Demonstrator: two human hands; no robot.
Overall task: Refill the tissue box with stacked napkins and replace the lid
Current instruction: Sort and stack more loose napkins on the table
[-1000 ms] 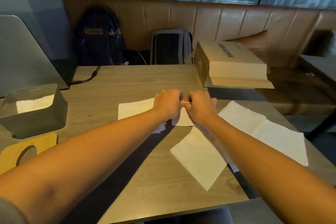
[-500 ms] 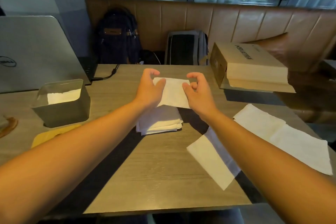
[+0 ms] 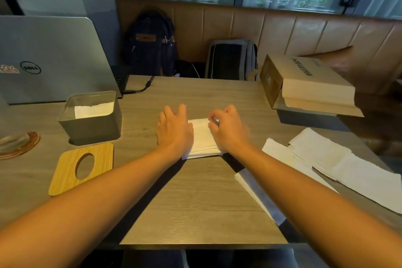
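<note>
A small stack of folded white napkins lies in the middle of the table. My left hand rests flat on its left half, fingers spread. My right hand sits on the right side with thumb and fingers curled at the top napkin's far corner. The grey tissue box stands open at the left with some white napkins inside. Its wooden lid, with an oval hole, lies flat in front of the box.
Several unfolded napkins are spread along the table's right side. A cardboard box sits at the far right, a laptop at the far left, a glass on a coaster at the left edge. Two backpacks rest on the bench behind.
Both hands lowered the folded napkin they held up onto the stack and now press on it. The camera view shifted left.
</note>
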